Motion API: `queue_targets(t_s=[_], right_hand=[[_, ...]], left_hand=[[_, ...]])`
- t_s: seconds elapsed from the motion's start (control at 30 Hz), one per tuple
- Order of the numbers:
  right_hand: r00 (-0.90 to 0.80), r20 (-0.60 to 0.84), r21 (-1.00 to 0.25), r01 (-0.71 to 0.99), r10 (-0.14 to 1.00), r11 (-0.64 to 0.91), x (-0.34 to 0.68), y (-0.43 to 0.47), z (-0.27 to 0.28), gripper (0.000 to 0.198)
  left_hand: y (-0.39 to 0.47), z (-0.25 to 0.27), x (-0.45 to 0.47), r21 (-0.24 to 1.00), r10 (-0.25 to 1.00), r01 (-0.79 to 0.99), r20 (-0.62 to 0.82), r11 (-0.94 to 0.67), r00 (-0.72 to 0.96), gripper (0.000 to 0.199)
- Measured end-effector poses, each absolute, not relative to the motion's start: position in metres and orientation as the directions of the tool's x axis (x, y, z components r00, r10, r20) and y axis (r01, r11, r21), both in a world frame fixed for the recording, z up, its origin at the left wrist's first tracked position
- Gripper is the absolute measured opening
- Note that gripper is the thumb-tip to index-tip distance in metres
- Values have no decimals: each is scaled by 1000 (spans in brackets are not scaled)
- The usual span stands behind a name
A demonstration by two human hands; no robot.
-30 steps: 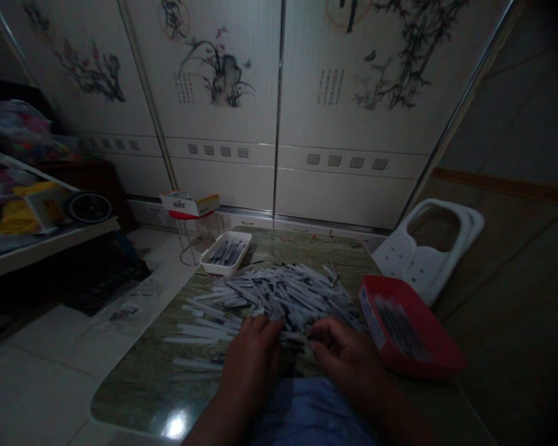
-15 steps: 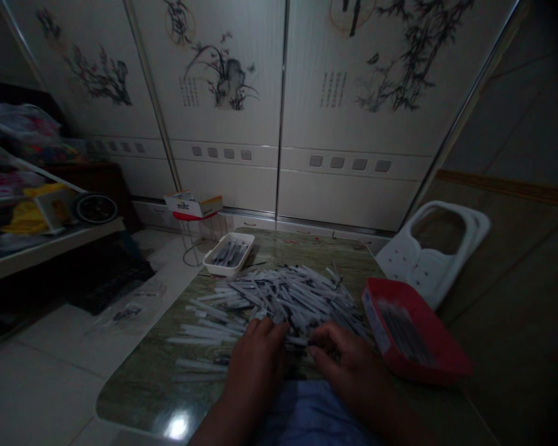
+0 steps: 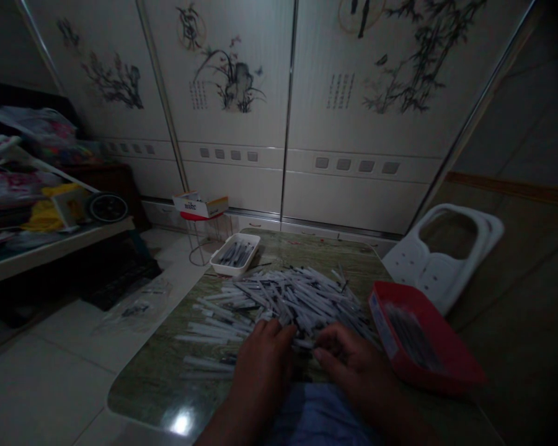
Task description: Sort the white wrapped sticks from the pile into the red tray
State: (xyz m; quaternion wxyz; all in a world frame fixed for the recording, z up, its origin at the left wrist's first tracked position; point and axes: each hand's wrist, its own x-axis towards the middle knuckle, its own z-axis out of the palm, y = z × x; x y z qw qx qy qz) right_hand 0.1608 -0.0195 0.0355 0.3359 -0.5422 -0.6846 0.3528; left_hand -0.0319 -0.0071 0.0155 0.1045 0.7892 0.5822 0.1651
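Observation:
A large heap of pens (image 3: 302, 294) with pale barrels and dark ends lies across the table. At the near side of the heap, my left hand (image 3: 267, 353) is closed around a pen (image 3: 303, 342), which points to the right. The fingertips of my right hand (image 3: 346, 356) are pinched at that pen's right end; the dim light blurs the detail there. More loose pens (image 3: 207, 365) lie left of my left wrist. To the right of my right hand stands a red tray (image 3: 451, 337) with a bundle of pens inside.
A white tray (image 3: 232, 270) holding pens sits at the table's far left. Beyond the table (image 3: 144, 396) are a red stool (image 3: 199, 217) with an open carton (image 3: 199, 205) on it, and a white folding chair (image 3: 430, 260) at right. A plastic bag (image 3: 134, 306) lies on the floor.
The whole view has shifted slightly, so everything appears a little further right. Both hands stay at the same pen, with barely any visible movement between them.

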Motion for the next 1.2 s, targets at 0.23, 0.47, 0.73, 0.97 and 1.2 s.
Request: queue_targets(t_s=[0.23,0.47,0.73,0.97,1.2], right_hand=[[-198,-21,-821,563,980,96,164,-15,32,16],[-203,22,-760,633,979,148,163,-17,30,20],[-244,16,-798,581,970,159,156,-19,24,44],[-248,42,-811,557,968,178,156,-18,27,29],[-238,1,-837,531,971,131,154,-20,21,47]], left_hand=[[-8,19,-31,359,960,891,135,-279,246,45],[-8,18,-32,358,959,890,129,-283,254,52],[-10,24,-30,358,964,895,110,-264,241,52],[-9,20,-34,337,963,903,125,-266,237,49],[-10,23,-31,357,964,895,116,-266,240,50]])
